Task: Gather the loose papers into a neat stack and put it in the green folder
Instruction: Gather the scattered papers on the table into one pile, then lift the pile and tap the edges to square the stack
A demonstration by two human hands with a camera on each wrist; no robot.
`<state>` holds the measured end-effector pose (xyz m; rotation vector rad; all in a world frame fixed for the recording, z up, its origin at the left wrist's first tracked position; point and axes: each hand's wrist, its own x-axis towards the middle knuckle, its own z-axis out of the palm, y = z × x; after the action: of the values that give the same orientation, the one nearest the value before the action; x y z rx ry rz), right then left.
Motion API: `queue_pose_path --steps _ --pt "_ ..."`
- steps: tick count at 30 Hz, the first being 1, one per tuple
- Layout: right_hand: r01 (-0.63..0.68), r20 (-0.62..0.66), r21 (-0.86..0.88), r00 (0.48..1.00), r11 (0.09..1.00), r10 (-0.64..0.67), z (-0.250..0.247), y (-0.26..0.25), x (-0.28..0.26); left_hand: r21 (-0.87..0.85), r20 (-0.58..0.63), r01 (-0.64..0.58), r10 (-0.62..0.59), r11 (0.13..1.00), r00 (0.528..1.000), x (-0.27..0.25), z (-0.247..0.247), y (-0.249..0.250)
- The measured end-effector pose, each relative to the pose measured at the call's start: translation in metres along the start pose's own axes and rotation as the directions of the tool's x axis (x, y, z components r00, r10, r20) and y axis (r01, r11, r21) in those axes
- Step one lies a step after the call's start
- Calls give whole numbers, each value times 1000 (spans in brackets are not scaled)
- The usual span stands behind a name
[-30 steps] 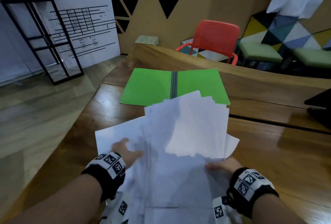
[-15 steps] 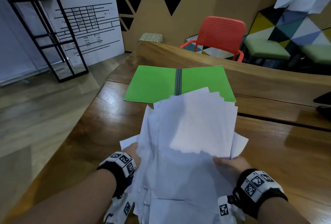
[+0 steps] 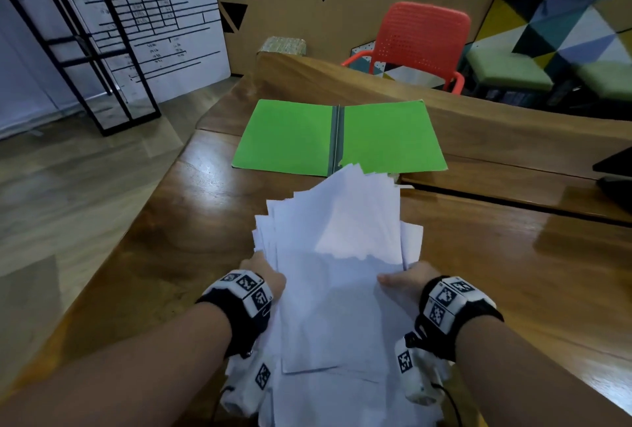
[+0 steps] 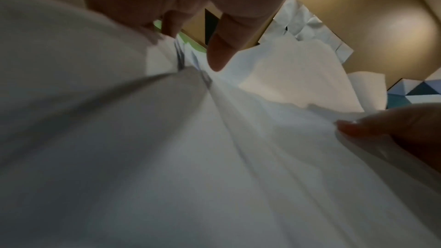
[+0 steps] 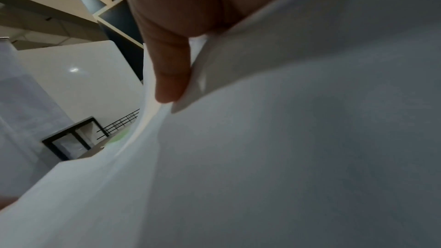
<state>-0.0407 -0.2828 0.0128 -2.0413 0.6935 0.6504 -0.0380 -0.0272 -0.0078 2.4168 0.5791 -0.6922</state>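
The green folder (image 3: 287,136) lies open and flat on the wooden table (image 3: 513,272), its grey spine in the middle. In front of it I hold an uneven bundle of white papers (image 3: 338,255), whose far corners fan out and just overlap the folder's near edge. My left hand (image 3: 266,276) grips the bundle's left side, thumb (image 4: 222,54) on top of the papers (image 4: 214,157). My right hand (image 3: 407,278) grips the right side, thumb (image 5: 171,74) pressed on the sheets (image 5: 286,157). The fingers beneath are hidden.
A raised wooden ledge (image 3: 478,108) runs behind the folder, with a red chair (image 3: 420,40) beyond it. A black object (image 3: 615,173) sits at the table's right edge. The table's left edge drops to the floor, where a black metal frame (image 3: 85,50) stands.
Both hands have moved inward and the spread sheets have drawn into a narrower bundle. The sheet that stuck out at the left is gathered in.
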Motion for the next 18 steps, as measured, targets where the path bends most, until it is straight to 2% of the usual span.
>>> queue_pose_path --steps 3,5,6,8,10,12,14,16,18 --pt "6 -112 114 994 993 7 5 4 3 -51 41 -73 75 996 996 4 -14 -1" --pt "-27 -212 253 974 967 82 7 9 7 -73 58 -112 117 991 992 7 -20 -3" --pt "-66 -209 282 969 957 128 10 10 7 -75 61 -132 137 988 989 8 -21 -3" --pt "-123 -89 268 984 956 151 16 11 1 -85 70 -101 107 991 992 9 -20 -3" --pt "-85 -6 290 996 953 91 18 8 -5 -102 42 -44 48 994 998 6 -20 -6" --pt "22 25 339 999 941 -32 13 0 -15 -167 -11 25 -28 986 1000 1 -26 -10" --pt "144 23 389 986 910 -165 0 -11 -29 -373 4 59 -62 926 998 -4 -33 -14" --pt "253 5 469 957 846 -289 -15 -22 -42 -611 -1 -47 59 790 998 -14 -44 -9" --pt "366 -75 475 923 800 -378 -30 -36 -57 -747 -50 -156 179 646 983 -30 -57 4"
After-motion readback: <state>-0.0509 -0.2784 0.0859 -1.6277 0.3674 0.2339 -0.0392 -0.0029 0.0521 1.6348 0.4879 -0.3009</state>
